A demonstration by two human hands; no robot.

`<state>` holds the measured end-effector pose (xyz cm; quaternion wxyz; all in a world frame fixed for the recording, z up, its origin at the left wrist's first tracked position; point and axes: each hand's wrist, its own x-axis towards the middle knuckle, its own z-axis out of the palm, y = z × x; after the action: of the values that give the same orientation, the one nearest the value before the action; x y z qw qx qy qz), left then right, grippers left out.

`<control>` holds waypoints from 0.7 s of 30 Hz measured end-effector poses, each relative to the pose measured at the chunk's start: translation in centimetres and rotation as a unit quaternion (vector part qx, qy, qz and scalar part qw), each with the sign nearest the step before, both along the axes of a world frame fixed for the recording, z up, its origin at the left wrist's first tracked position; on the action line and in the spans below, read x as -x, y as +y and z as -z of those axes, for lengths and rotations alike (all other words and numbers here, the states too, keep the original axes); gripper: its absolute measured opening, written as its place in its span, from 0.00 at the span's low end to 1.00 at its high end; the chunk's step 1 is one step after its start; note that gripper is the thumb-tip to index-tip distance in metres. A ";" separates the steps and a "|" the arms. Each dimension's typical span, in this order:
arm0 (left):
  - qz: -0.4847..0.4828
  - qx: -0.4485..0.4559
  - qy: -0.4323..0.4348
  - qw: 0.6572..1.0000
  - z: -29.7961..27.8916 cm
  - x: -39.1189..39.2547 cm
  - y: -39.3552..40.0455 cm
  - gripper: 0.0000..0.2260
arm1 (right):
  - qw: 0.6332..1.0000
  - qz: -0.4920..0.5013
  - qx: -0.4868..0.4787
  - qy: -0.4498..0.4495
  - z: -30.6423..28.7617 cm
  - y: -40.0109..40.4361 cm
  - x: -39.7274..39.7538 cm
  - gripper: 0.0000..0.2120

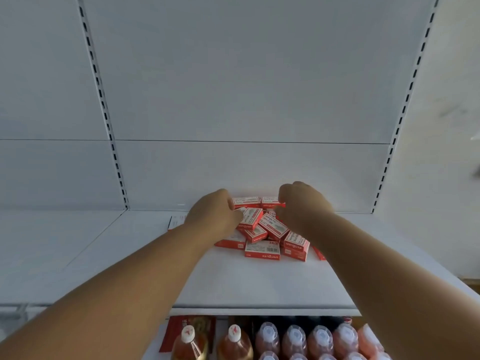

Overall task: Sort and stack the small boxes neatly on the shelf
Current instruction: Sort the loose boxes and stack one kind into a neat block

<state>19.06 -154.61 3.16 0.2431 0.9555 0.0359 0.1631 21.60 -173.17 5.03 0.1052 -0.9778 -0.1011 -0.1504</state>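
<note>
- The boxes are small flat cardboard cartons, red with white label panels, dark print and a barcode on one; they lie in a loose heap, tilted and overlapping, on the white shelf near its back wall.
- Two boxes at the back stand side by side against the wall, level with each other (neater than the rest).
- One box sits tilted on top of the heap, just beside the left hand.
- The left hand reaches in from the left, fingers curled at the edge of the tilted box and touching it; whether they pinch it I cannot tell.
- The right hand has its fingers curled over the right back box and the heap; the fingertips are hidden, so its grip cannot be told.
- The shelf is smooth matte metal, with slotted uprights on the back panel.
- Below, bottles with clear caps stand in rows, holding reddish drink.
</note>
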 end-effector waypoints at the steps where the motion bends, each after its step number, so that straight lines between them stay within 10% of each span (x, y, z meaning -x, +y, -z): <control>1: 0.008 -0.005 -0.005 1.000 -0.2 0.2 0.8 0.06 | 1.000 -0.017 -0.005 -0.009 -0.3 0.8 0.3 0.07; 14: 0.091 -0.024 0.026 0.995 2.2 -1.4 15.4 0.04 | 0.986 -0.163 -0.028 0.022 -0.1 12.8 2.3 0.13; 21: 0.092 -0.087 0.095 0.987 3.7 -3.5 16.1 0.20 | 0.974 -0.183 0.079 0.107 1.1 15.2 1.9 0.18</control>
<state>22.52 -138.46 -0.59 0.1683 0.9835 -0.0434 0.0507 19.74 -157.97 3.90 0.0634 -0.9584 -0.2779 -0.0150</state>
